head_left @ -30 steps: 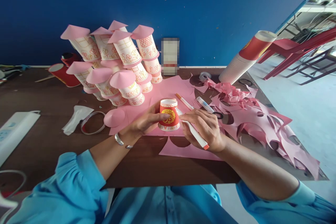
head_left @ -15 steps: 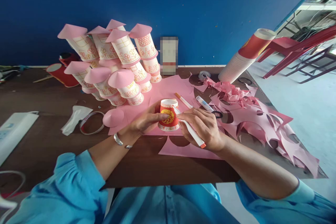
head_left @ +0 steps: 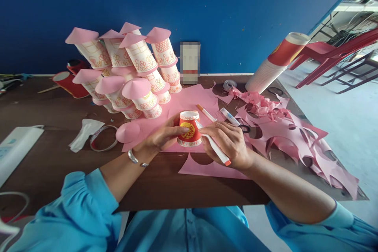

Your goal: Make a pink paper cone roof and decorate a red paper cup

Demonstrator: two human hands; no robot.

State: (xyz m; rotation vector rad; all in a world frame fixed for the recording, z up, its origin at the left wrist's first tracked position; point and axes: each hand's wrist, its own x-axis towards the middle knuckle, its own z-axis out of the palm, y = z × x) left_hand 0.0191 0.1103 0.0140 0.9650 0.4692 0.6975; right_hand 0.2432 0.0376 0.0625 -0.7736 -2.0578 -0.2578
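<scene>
My left hand [head_left: 165, 134] grips a red and white paper cup [head_left: 187, 128] from its left side, thumb across the yellow round emblem. Orange-red marks run along the white bands at the cup's top and bottom. In my right hand [head_left: 228, 141] is a white marker [head_left: 217, 149] with an orange end; its tip meets the cup's upper right side. Under and behind the cup lies a pink paper sheet [head_left: 189, 98]. A second marker [head_left: 206, 113] and a glue stick [head_left: 230, 116] rest just beyond my right hand.
Paper-cup towers [head_left: 141, 59] with pink cone roofs stand at the back left. A tall cup stack [head_left: 265, 75] leans at the back right, near pink paper scraps [head_left: 295, 138]. A tape roll [head_left: 103, 138] and white power strip [head_left: 17, 149] lie left. Behind is a blue wall [head_left: 206, 15].
The cup has shifted very slightly between my hands. Both hands keep the same hold, and the marker stays against the cup.
</scene>
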